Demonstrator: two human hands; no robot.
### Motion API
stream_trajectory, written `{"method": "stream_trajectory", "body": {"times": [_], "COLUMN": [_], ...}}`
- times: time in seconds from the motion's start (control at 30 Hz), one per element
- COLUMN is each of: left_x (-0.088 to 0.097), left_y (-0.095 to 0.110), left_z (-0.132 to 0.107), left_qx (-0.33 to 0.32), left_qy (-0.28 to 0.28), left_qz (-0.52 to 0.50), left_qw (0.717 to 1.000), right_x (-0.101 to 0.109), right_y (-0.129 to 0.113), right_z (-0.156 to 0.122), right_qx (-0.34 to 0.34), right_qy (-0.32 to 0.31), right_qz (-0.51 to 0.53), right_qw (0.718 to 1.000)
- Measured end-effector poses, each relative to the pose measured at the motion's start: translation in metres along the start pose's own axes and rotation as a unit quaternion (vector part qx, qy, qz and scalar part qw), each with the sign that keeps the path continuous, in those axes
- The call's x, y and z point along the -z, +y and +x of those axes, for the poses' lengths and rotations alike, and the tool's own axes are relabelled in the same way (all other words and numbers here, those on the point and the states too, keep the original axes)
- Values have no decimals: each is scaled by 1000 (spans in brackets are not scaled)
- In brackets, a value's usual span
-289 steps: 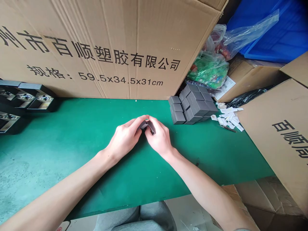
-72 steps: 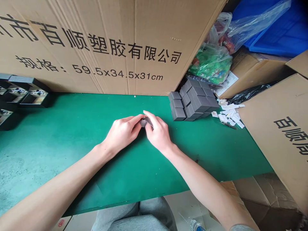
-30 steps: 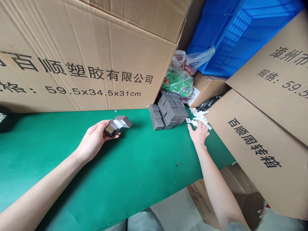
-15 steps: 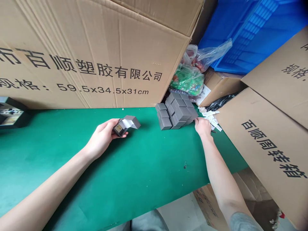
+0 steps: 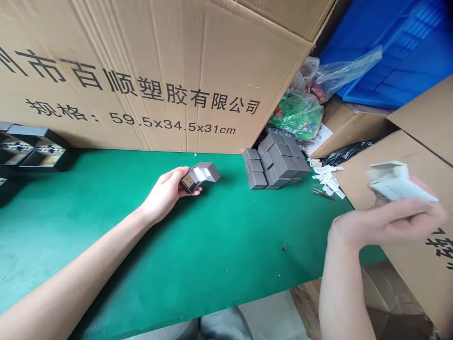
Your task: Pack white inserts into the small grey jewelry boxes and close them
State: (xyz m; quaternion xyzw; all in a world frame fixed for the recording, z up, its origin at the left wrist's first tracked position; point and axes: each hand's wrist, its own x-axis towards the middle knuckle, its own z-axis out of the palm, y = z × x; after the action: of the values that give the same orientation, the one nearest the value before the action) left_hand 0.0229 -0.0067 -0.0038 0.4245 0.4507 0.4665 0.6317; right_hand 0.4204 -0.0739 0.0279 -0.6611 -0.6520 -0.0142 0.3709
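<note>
My left hand (image 5: 164,192) is closed around a small grey hinged box (image 5: 209,170), holding it tilted above the green table with its lid up and a pale gold piece inside. On the right, my right hand (image 5: 396,221), slightly blurred, is raised and closed on a small white carton (image 5: 403,188) with an open end. Between the hands a stack of grey boxes (image 5: 281,163) stands at the back of the table. To its right are a pile of white paper slips (image 5: 327,177) and a pair of tweezers (image 5: 322,193).
A large cardboard box (image 5: 170,56) walls off the back of the green table (image 5: 212,245), and another carton (image 5: 378,174) borders its right. Bags of green and red items (image 5: 299,115) lie below a blue crate (image 5: 396,61). Black open boxes (image 5: 44,148) stand at the left.
My right hand has left the side of the grey stack, moved right and up, and now holds a white carton. The tweezers have come into plain sight. The view has shifted left.
</note>
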Motion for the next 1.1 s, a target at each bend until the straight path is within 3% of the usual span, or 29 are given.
{"method": "stream_trajectory", "body": {"times": [0.13,0.23,0.33,0.43,0.53,0.63,0.7,0.93,1.1], "left_x": [-1,-3,-2,2,4,3,1,3,4], "left_y": [4,9,14,17,19,19,19,17,15], "left_z": [0,0,2,3,3,1,-1,-2,0], "left_qx": [11,25,14,-10,-12,-5,-3,3,11], "left_qy": [13,50,105,141,134,115,113,99,95], "left_qz": [-15,-54,-91,-100,-91,-88,-87,-71,-50], "left_qw": [1000,997,990,985,987,989,990,992,994], "right_x": [-58,-95,-118,-135,-146,-147,-143,-130,-140], "right_y": [-88,-142,-166,-164,-154,-147,-148,-163,-166], "right_z": [-26,-34,-27,-13,-6,-10,-14,-24,-36], "right_qx": [6,-3,-61,-136,-149,-119,-115,-125,-25], "right_qy": [-92,-182,-303,-334,-276,-180,-138,-137,-87], "right_qz": [137,266,384,445,457,413,390,452,423], "right_qw": [986,947,870,820,833,885,903,873,901]}}
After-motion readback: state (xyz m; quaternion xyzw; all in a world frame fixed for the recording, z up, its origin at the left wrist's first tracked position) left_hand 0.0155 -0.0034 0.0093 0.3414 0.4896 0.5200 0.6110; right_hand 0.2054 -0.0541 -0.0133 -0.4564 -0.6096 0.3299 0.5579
